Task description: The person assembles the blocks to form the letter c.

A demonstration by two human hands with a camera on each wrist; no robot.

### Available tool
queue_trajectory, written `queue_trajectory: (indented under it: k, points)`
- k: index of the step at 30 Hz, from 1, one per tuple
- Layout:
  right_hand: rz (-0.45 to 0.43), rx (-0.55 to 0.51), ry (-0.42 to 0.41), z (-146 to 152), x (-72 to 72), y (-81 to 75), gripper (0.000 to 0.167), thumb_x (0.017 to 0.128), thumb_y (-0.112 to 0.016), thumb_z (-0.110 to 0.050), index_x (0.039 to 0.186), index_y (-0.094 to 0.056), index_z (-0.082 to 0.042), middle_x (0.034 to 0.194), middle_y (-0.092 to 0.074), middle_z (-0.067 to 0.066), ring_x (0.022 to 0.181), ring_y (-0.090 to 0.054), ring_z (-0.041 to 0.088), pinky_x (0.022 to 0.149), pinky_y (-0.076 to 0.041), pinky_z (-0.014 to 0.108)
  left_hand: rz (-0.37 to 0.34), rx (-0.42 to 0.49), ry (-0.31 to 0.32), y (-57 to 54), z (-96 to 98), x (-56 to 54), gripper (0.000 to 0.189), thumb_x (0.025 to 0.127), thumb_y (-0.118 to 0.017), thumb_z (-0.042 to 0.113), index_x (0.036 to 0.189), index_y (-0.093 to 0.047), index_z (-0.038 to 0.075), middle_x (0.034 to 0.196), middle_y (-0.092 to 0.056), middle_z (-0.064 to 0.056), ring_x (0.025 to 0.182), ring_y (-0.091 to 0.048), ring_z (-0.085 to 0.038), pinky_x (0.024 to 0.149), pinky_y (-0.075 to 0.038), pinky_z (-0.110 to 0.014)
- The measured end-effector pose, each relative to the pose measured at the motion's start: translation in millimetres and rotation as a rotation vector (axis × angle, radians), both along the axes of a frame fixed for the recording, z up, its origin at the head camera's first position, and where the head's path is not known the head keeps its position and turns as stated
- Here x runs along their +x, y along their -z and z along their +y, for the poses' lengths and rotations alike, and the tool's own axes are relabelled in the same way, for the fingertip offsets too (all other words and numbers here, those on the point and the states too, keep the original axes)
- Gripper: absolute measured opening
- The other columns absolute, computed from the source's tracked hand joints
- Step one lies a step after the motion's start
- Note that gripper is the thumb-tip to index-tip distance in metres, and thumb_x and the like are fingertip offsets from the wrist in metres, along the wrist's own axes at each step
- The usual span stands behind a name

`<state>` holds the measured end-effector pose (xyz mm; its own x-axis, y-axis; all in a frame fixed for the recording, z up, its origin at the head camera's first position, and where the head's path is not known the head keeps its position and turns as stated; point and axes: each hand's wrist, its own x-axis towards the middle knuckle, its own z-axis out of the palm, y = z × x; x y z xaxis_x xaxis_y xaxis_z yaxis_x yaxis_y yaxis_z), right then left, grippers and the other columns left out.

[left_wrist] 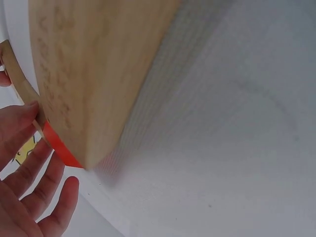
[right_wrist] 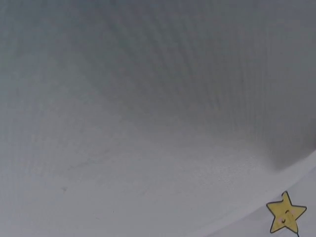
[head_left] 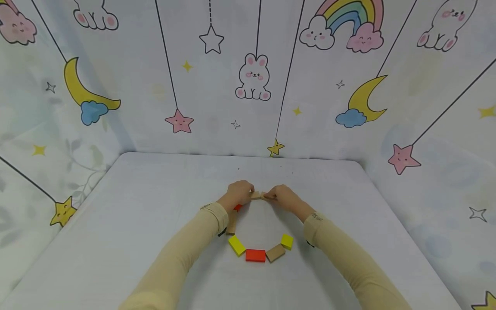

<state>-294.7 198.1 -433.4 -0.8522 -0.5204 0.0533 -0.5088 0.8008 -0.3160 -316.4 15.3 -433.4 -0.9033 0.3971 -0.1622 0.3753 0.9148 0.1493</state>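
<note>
Toy blocks lie in a ring on the white table. At its far side my left hand (head_left: 239, 193) pinches a plain wooden block (head_left: 255, 195) between thumb and fingers. My right hand (head_left: 286, 198) grips another wooden block (head_left: 264, 195) whose end meets the first one; fingers hide most of it. Beside the left wrist are a partly hidden red block (head_left: 238, 207) and a wooden block (head_left: 231, 224), which looms large in the left wrist view. The right wrist view shows neither hand nor block.
The near arc has a yellow block (head_left: 237, 245), a red block (head_left: 255, 255), a wooden block (head_left: 275, 253) and a smaller yellow block (head_left: 287, 241). Between that yellow block and the right hand the ring has a gap. A patterned cloth (head_left: 217, 86) hangs behind the table (head_left: 155, 185).
</note>
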Motion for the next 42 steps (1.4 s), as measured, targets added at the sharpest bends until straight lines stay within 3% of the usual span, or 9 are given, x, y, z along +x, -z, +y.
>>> queue_trajectory:
  k: [3,8,12,16,22,27,34,42]
  points:
    - [0.012,-0.004,0.002,-0.5,-1.6,0.1,0.020,0.086,-0.063,-0.009,0.104,-0.070,-0.005,0.078,-0.066,0.003,0.061,-0.039,0.010,0.054,-0.034,0.022,-0.001,0.010,-0.013,-1.0,1.3,0.8,0.030,0.087,-0.060,0.020,0.117,-0.063,0.018,0.120,-0.057,-0.004,0.108,-0.053,-0.022,0.080,-0.048,-0.038]
    - [0.009,0.016,0.026,-0.5,-4.7,1.3,0.020,0.086,-0.062,-0.009,0.105,-0.070,-0.006,0.085,-0.068,0.004,0.064,-0.044,0.011,0.058,-0.040,0.024,-0.017,0.046,-0.011,-3.0,-1.1,0.6,0.033,0.087,-0.059,0.022,0.120,-0.061,0.016,0.119,-0.056,-0.006,0.105,-0.054,-0.022,0.079,-0.048,-0.037]
    - [-0.017,0.030,0.037,1.4,-4.8,3.0,0.026,0.089,-0.059,-0.010,0.114,-0.065,-0.007,0.104,-0.066,0.008,0.090,-0.060,0.019,0.079,-0.048,0.032,-0.038,0.132,-0.044,-5.0,-14.7,-1.2,0.033,0.089,-0.055,0.025,0.120,-0.059,0.012,0.122,-0.053,-0.009,0.107,-0.052,-0.024,0.083,-0.046,-0.037]
    - [-0.011,0.024,0.031,6.7,-1.6,3.7,0.032,0.091,-0.057,-0.014,0.122,-0.059,-0.007,0.118,-0.060,0.010,0.111,-0.054,0.027,0.093,-0.041,0.041,-0.107,0.204,-0.089,-9.4,-32.6,1.2,0.036,0.089,-0.058,0.028,0.116,-0.058,0.005,0.118,-0.056,-0.013,0.102,-0.054,-0.024,0.084,-0.046,-0.037]
    - [-0.046,0.015,0.030,19.8,9.2,-0.9,0.035,0.088,-0.059,-0.008,0.122,-0.058,-0.005,0.119,-0.059,0.011,0.110,-0.054,0.027,0.093,-0.041,0.042,-0.239,0.236,-0.103,-9.5,-43.7,14.0,0.046,0.083,-0.067,0.031,0.114,-0.055,0.000,0.104,-0.059,-0.012,0.082,-0.054,-0.019,0.070,-0.048,-0.030]
    - [-0.086,0.014,0.031,25.4,15.0,-1.6,0.036,0.087,-0.060,-0.008,0.122,-0.057,-0.002,0.120,-0.058,0.013,0.113,-0.052,0.029,0.095,-0.039,0.043,-0.230,0.263,-0.090,-6.0,-43.0,16.7,0.043,0.081,-0.068,0.028,0.111,-0.057,0.000,0.097,-0.059,-0.008,0.082,-0.051,-0.018,0.072,-0.046,-0.029]
    - [-0.046,0.029,0.003,28.2,14.1,2.2,0.034,0.086,-0.061,-0.008,0.119,-0.058,-0.001,0.120,-0.058,0.013,0.116,-0.049,0.030,0.098,-0.036,0.043,-0.221,0.269,-0.054,-2.6,-43.2,14.5,0.042,0.082,-0.067,0.026,0.114,-0.057,0.001,0.103,-0.059,-0.010,0.086,-0.051,-0.018,0.075,-0.046,-0.029]
    - [-0.045,0.012,-0.015,28.1,14.0,3.4,0.033,0.086,-0.061,-0.008,0.118,-0.059,0.000,0.118,-0.059,0.012,0.115,-0.050,0.029,0.097,-0.037,0.043,-0.221,0.266,-0.042,1.0,-41.4,11.8,0.042,0.082,-0.068,0.026,0.115,-0.057,0.003,0.097,-0.058,-0.008,0.081,-0.049,-0.017,0.067,-0.044,-0.025]
